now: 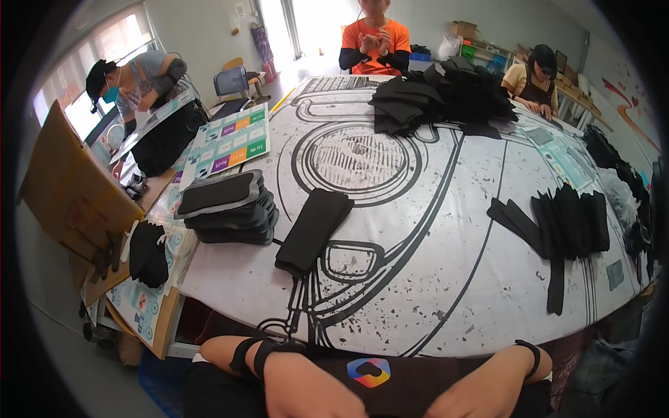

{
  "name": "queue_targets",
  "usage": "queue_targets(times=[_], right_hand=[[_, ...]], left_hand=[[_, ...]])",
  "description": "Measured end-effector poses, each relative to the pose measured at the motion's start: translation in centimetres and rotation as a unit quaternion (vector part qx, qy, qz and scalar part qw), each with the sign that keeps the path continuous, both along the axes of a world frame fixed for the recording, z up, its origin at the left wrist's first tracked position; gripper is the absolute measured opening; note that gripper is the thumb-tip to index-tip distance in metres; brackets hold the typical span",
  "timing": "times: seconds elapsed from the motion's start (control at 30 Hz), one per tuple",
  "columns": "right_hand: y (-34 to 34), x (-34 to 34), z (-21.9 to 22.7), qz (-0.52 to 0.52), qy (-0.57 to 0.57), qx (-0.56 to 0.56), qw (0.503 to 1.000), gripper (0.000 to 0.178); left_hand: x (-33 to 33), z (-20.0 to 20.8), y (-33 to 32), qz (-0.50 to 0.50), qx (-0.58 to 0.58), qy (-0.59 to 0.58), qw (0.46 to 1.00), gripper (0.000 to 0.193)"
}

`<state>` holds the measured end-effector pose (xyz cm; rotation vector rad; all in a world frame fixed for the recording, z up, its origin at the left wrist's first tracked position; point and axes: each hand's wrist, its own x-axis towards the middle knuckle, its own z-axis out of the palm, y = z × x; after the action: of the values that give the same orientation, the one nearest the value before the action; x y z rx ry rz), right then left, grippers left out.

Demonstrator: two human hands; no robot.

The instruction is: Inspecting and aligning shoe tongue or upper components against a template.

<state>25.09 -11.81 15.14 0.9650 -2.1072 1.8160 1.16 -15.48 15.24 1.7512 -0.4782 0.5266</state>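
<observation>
Shows left grip (340, 402) and right grip (449, 404) cut off by the lower edge, leaving fingers out of sight.

Black bundle (313, 231): oblong, layered dark pieces stacked neatly; lies slantwise on the table (435, 279), far end toward the right.
Grey-edged stack (226, 205): rounded oblong pads, black-topped with grey borders, piled several deep, slightly uneven; just left of the bundle.
Black strips (573, 224): long, narrow, bunched and fanned, table's right side; one juts nearward.
</observation>
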Motion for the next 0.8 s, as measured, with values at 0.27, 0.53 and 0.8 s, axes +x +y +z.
queue_targets(times=[0.27, 0.53, 0.8], right_hand=[[0.7, -0.1, 3.9, 0.148, -0.021, 0.017, 0.989, 0.071], [-6.8, 2.5, 7.1, -0.106, 0.081, 0.165, 0.977, 0.015], [-6.6, 3.8, 6.9, -0.116, 0.069, 0.126, 0.983, 0.014]], left_hand=[[-0.4, 3.2, -2.4, -0.045, 0.067, -0.015, 0.997, 0.021], [-1.5, 4.4, -4.2, -0.013, 0.083, -0.015, 0.996, 0.024], [-2.7, 5.3, -5.7, -0.008, 0.085, -0.003, 0.996, 0.024]])
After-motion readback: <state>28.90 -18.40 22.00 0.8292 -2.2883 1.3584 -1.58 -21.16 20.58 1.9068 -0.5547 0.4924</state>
